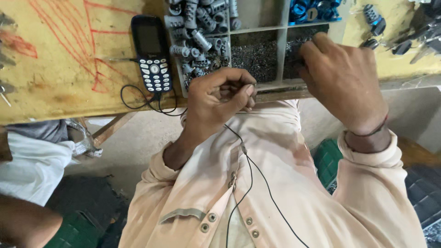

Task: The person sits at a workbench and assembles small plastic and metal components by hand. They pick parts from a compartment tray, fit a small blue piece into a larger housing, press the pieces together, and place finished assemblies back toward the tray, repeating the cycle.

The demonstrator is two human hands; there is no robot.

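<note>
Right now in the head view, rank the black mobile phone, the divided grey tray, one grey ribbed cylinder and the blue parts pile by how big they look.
1. divided grey tray, largest though cut off at the top edge.
2. black mobile phone.
3. blue parts pile, partly out of frame, so its rank against the phone is unsure.
4. grey ribbed cylinder, smallest.

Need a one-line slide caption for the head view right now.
Right hand reaches into a compartment of the grey sorting tray; left hand pinches a small metal part at the bench edge.

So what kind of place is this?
Likely a small assembly or repair workshop: a worn yellow workbench, a divided parts tray holding grey metal cylinders and tiny dark parts, and keys.
</note>
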